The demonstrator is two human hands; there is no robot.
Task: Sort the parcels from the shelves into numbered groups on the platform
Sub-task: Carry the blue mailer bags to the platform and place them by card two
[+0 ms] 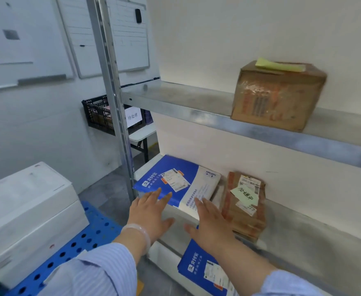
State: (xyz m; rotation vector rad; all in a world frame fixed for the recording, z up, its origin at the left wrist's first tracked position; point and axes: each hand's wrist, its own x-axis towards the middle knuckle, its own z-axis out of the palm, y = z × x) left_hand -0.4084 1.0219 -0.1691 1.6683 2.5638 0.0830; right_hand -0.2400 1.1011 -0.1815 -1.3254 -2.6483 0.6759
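A flat blue and white parcel (179,182) with a shipping label lies at the left end of the middle shelf (303,238). My left hand (148,212) and my right hand (210,223) both reach towards its near edge with fingers straight and spread; the fingertips are at or just over that edge, and neither hand holds anything. Right of the parcel sits a brown taped box (244,205) with a pale green note. Another brown box (278,95) stands on the upper shelf (186,101). A second blue parcel (205,272) lies on the shelf below, partly under my right arm.
White boxes (26,216) sit on the blue perforated platform (83,242) at lower left. A metal upright (111,86) frames the shelves' left end. Behind it a black crate (102,114) with a paper sign rests on a small table. Whiteboards hang on the left wall.
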